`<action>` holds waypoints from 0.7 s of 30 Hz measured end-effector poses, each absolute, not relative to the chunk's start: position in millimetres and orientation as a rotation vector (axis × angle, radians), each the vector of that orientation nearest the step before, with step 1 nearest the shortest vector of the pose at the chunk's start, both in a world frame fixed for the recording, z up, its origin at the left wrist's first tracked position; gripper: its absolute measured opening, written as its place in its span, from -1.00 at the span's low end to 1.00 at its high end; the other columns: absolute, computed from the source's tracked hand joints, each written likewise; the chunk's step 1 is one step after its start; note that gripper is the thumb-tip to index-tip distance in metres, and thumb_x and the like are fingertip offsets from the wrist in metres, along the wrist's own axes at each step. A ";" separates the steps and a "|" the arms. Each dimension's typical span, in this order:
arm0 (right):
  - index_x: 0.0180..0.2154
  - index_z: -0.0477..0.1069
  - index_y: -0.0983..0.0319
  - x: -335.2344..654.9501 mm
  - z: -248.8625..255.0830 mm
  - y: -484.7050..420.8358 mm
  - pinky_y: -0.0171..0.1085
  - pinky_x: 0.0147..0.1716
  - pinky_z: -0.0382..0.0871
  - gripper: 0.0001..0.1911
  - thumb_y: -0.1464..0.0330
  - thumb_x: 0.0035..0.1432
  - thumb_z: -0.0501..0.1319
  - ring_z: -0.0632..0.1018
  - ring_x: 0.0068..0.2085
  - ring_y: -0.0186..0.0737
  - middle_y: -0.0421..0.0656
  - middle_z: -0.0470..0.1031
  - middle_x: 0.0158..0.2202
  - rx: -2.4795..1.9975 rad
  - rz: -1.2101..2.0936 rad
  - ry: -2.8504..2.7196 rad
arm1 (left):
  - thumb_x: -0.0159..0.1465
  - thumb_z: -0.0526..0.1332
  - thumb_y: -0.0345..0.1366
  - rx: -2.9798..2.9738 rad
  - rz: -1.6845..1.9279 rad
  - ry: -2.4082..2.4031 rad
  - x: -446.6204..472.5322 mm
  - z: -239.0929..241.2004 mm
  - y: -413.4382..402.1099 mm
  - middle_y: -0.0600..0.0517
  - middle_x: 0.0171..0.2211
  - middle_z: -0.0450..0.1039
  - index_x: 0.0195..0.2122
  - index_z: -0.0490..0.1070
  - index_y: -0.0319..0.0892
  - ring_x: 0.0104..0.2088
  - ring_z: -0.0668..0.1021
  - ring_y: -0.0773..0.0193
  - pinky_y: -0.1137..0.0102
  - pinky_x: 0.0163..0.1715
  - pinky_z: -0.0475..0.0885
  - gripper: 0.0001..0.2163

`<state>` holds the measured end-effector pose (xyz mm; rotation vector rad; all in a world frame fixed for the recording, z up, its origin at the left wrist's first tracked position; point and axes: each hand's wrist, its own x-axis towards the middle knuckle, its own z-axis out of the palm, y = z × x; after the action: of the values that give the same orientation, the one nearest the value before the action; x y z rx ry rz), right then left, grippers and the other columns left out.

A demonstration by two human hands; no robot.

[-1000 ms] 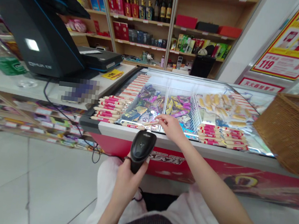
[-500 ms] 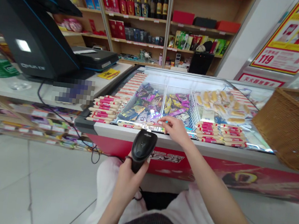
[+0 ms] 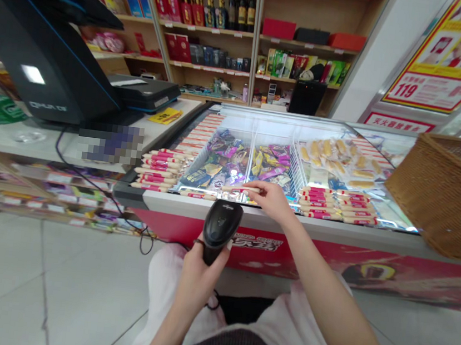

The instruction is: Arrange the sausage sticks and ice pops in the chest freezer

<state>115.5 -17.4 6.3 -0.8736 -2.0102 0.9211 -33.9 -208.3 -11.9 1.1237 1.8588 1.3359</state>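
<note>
My left hand [image 3: 196, 275] is wrapped round the handle of a black barcode scanner [image 3: 221, 227], whose head points forward at the freezer's front edge. Just beyond it, my right hand [image 3: 271, 201] pinches one end of a pale wrapped sausage [image 3: 240, 189] with a red label. That sausage lies roughly level over the front of the glass-topped chest freezer [image 3: 193, 206]. To the left, a stack of similar sausages [image 3: 157, 170] rests on the freezer's top; another stack [image 3: 315, 202] lies right of my right hand. One more sausage [image 3: 197, 195] lies along the front edge.
Beneath the glass are colourful ice cream packets [image 3: 226, 158]. Packs of yellowish food [image 3: 341, 158] lie at the right, near a wicker basket [image 3: 450, 194]. A dark checkout machine [image 3: 70, 74] stands on the left counter, and a cable [image 3: 87, 177] hangs by the freezer.
The sausage in my right hand shows more of its length now, with its end visible past my fingers. My left hand and the scanner stay almost where they were.
</note>
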 end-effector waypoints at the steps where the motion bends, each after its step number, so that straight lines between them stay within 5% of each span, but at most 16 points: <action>1: -0.11 0.62 0.19 116.5 6.1 -16.8 -0.25 -0.23 0.40 -0.76 0.25 0.23 0.28 0.61 -0.21 -0.15 -0.12 0.67 -0.15 -0.867 0.952 -1.988 | 0.17 0.32 0.01 1.123 1.334 1.857 -33.7 -11.5 -208.1 -0.02 -0.48 0.57 -0.11 0.52 -0.24 -0.34 0.63 0.05 0.31 -0.33 0.48 -0.58; 13: -0.12 0.62 0.23 117.3 5.2 -15.5 -0.26 -0.25 0.39 -0.71 0.21 0.22 0.29 0.60 -0.24 -0.17 -0.10 0.67 -0.17 -0.855 0.985 -1.948 | 0.18 0.30 0.05 1.115 1.289 1.876 -33.3 -10.0 -208.8 0.00 -0.52 0.55 -0.09 0.51 -0.24 -0.42 0.61 0.06 0.30 -0.36 0.47 -0.54; 21: -0.18 0.59 0.18 130.9 15.7 -21.7 -0.26 -0.25 0.39 -0.78 0.40 0.09 0.28 0.57 -0.27 -0.18 -0.16 0.64 -0.24 -0.939 0.699 -1.985 | 0.16 0.31 0.00 1.154 1.340 1.899 -34.5 -11.3 -210.8 -0.02 -0.51 0.55 -0.15 0.51 -0.22 -0.37 0.62 0.03 0.28 -0.33 0.49 -0.61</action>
<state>130.9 -21.7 15.7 -0.9393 -1.9847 0.6993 -34.5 -210.8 -11.3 1.1536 1.8986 1.3404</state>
